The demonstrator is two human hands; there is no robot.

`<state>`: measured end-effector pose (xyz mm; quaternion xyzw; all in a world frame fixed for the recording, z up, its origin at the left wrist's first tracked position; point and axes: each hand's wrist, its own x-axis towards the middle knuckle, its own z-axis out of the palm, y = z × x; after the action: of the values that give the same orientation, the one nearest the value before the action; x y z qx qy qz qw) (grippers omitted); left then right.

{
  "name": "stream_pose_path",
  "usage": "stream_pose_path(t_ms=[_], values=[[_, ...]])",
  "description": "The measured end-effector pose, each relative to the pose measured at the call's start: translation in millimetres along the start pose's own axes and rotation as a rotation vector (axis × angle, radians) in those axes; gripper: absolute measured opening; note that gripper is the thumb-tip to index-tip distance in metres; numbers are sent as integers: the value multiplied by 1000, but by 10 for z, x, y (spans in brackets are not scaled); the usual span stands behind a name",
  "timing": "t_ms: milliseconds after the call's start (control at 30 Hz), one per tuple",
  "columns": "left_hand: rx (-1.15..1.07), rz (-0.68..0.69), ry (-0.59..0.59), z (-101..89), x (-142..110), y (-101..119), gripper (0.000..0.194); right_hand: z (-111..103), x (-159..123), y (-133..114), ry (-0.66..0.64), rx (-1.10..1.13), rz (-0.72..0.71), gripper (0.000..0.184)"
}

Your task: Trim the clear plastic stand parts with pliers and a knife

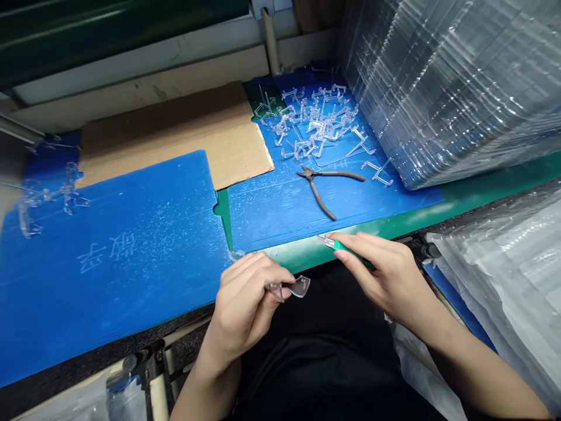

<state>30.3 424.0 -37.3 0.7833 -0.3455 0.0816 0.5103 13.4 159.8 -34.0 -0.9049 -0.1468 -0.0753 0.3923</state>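
Between the fingers of my left hand [249, 298] is a clear plastic part [300, 286], its curved end poking out to the right. My right hand [381, 269] grips a green-handled craft knife [336, 244], whose short metal blade points left toward the plastic part without touching it. Both hands are in front of the table's near edge, above my dark clothing. Just beyond them on the blue sheet lies a pair of cutting pliers [319, 181] with its handles spread apart. My left fingers hide much of the plastic part.
Several clear plastic sprue pieces [322, 120] are heaped behind the pliers, and more [52, 196] lie at the left. A brown cardboard sheet [170, 131] and a speckled blue sheet [131, 245] cover the left side. A tall film-wrapped stack [456, 82] stands at the right.
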Motion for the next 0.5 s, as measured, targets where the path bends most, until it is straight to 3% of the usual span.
stream_pose_path(t_ms=[133, 200, 333, 500], values=[[-385, -266, -30, 77, -53, 18, 42, -40, 14, -139, 5, 64, -65, 33], [-465, -326, 4, 131, -86, 12, 49, -49, -10, -233, -17, 49, -122, 43], [-486, -328, 59, 205, -126, -15, 49, 11, -85, -355, -32, -47, -245, 57], [-496, -291, 54, 203, -122, -7, 48, 105, -157, -392, -38, -30, -286, 54]])
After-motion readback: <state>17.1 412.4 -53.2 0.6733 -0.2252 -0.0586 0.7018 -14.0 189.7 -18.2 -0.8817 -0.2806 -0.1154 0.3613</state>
